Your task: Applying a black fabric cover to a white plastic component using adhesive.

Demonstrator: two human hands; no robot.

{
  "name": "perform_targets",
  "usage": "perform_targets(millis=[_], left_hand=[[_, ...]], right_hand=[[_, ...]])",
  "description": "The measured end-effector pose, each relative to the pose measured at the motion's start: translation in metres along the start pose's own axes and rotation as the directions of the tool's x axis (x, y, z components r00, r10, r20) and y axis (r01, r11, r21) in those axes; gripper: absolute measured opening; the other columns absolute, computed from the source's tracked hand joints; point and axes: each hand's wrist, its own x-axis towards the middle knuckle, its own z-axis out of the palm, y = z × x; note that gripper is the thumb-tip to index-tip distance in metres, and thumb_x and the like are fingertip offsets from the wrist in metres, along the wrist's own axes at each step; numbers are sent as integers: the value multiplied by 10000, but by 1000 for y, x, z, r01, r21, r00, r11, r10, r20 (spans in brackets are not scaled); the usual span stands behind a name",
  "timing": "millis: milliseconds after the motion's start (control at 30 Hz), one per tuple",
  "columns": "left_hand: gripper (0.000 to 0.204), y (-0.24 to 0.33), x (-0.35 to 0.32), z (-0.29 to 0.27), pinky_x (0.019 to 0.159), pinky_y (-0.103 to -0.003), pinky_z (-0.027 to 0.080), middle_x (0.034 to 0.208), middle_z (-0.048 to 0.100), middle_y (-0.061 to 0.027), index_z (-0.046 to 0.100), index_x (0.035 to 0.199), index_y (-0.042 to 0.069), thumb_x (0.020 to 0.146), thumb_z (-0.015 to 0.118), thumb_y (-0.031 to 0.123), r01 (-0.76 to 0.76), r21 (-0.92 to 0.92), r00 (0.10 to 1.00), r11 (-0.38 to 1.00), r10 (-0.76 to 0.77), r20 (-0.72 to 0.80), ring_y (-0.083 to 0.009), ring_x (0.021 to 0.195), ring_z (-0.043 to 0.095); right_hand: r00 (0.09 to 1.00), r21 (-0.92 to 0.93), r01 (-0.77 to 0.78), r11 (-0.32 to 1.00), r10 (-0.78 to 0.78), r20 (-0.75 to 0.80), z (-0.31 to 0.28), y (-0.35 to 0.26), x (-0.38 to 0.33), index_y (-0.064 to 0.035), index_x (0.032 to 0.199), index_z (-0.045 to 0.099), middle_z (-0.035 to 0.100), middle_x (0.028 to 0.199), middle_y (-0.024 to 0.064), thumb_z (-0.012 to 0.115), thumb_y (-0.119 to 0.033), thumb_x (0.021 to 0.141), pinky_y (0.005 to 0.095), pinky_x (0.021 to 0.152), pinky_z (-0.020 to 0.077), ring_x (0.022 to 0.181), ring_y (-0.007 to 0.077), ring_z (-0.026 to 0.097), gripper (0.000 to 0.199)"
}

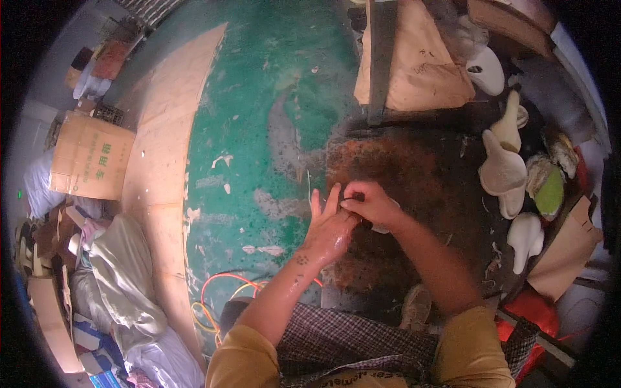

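My left hand (331,231) is held back upward above the edge between the green floor and a rust-brown patch. Two of its fingers stretch out and apart; the others are partly hidden behind my right hand. My right hand (374,205) meets it at the fingers, thumb and fingertips closed in a pinch. Between those fingertips shows a small dark strip (352,196), too small to name, touching or very near the left fingers. Under my right wrist a small pale thing (380,228) peeks out, mostly covered.
Several pale saddle-shaped pieces (503,173) lie at the right, one with green (550,193). Brown paper (427,71) lies behind a dark upright bar (381,64). To the left are a cardboard box (92,156), flat cardboard sheets (158,142) and cloth bundles (123,271). An orange-yellow hose (208,284) loops nearby.
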Motion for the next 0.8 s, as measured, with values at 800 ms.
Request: perform_targets(millis=[800], left_hand=[[583,4,-6,2,961,-694,157,1383,325,-79,460,1254,108,688,584,48,-56,124,992,991,69,-105,-382,1339,158]], right_hand=[[931,-226,-61,972,-26,-364,-24,8,9,-35,829,584,589,811,90,613,-108,790,306,690,445,728,168,549,88]])
